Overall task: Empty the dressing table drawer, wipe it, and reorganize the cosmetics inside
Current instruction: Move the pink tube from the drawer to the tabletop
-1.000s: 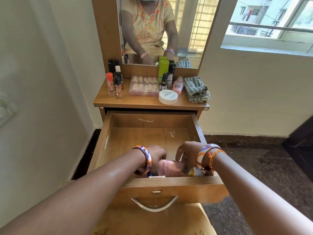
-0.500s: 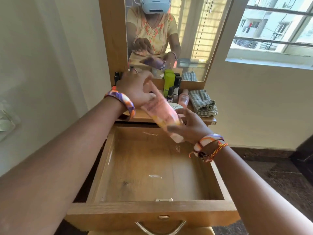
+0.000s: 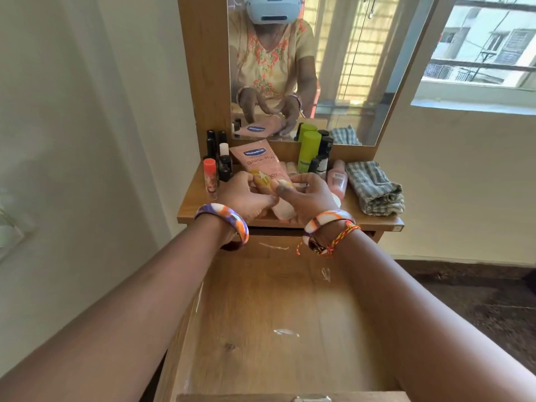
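Note:
The pink lotion tube (image 3: 259, 158) lies tilted over the dressing table top (image 3: 348, 219), its flat end toward the mirror and its white cap toward me. My left hand (image 3: 246, 197) grips its lower part from the left. My right hand (image 3: 311, 195) pinches it from the right. Below my wrists the wooden drawer (image 3: 275, 303) is pulled out, its floor bare apart from a few white smears.
On the top stand a red tube (image 3: 209, 177), small black bottles (image 3: 224, 166), a green bottle (image 3: 309, 150), a pink bottle (image 3: 338, 179) and a folded checked cloth (image 3: 374, 187). The mirror (image 3: 333, 68) rises behind. A wall is close on the left.
Both hands lifted the pink tube out of the drawer and carried it up and forward onto the table top. The drawer now holds nothing.

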